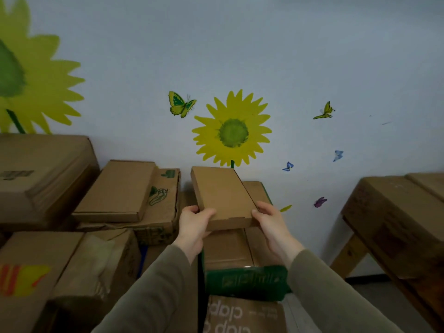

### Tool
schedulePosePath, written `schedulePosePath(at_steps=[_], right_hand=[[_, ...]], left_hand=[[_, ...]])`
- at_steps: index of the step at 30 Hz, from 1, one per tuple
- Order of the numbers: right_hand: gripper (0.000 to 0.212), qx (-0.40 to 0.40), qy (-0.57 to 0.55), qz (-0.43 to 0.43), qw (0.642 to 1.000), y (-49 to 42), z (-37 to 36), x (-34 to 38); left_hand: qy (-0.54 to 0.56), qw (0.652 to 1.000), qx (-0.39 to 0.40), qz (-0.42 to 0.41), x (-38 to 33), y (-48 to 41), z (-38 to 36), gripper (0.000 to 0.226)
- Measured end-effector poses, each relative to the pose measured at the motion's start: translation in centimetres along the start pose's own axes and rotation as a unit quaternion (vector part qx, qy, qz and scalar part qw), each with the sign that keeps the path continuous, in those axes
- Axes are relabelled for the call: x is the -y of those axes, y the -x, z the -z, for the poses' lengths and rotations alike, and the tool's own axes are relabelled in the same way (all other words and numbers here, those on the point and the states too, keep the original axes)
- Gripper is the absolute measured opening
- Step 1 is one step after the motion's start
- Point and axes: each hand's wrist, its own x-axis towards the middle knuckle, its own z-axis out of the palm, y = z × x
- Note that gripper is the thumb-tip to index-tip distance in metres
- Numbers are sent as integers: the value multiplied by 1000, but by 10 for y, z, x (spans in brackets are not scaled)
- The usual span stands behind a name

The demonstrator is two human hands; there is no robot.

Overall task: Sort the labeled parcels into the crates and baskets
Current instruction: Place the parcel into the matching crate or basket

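Observation:
I hold a flat brown cardboard parcel (pixel 222 195) in front of me with both hands, its far end tilted up toward the wall. My left hand (pixel 193 227) grips its near left corner, thumb on top. My right hand (pixel 271 224) grips the near right corner. No label shows on the parcel's upper face. Below it stands a green-edged cardboard crate (pixel 245 280) with brown cartons inside.
Stacked cardboard boxes (pixel 120 191) fill the left side, one large box (pixel 40 174) at the far left. A wooden table (pixel 396 217) stands at the right. A carton printed "clap" (pixel 242 316) lies at the bottom. The wall with sunflower stickers is close behind.

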Motion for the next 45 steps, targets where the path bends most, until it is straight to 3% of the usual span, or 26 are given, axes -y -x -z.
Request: schedulePosePath(at_steps=[4,8,11,16,20,22,26,31,34,37,45], right_hand=[[37,1,19,45,999,45,-14,15],[36,18,66,127,990,106,-39,32],[35,40,66,172,982,153,-61,43],[35,104,-76,142,981,220,-86,51],[37,111,-150,92,978,241,-90,49],[32,114,-179,65,975,249,-85,49],[26,112,-190,49,974,253,-70,50],[17,128,-195,33,972,249,-53,54],[15,148,-185,28,971,245,-48,54],[17,163,-171,30,971,243,-48,55],[17,165,-163,46,972,237,-47,53]], left_hand=[[33,999,34,-18,-18,35,28,24],[12,997,34,-74,-23,78,62,32],[-34,986,34,-159,-18,111,90,34],[-155,937,94,-300,-3,165,125,40],[-234,896,146,-347,8,189,137,51],[-238,889,161,-355,9,197,146,45],[-225,899,113,-359,8,201,164,34],[-194,924,13,-329,-3,194,181,49],[-109,965,32,-238,-10,191,187,58],[-56,981,50,-181,-9,188,189,57],[-48,982,41,-177,-10,185,184,48]])
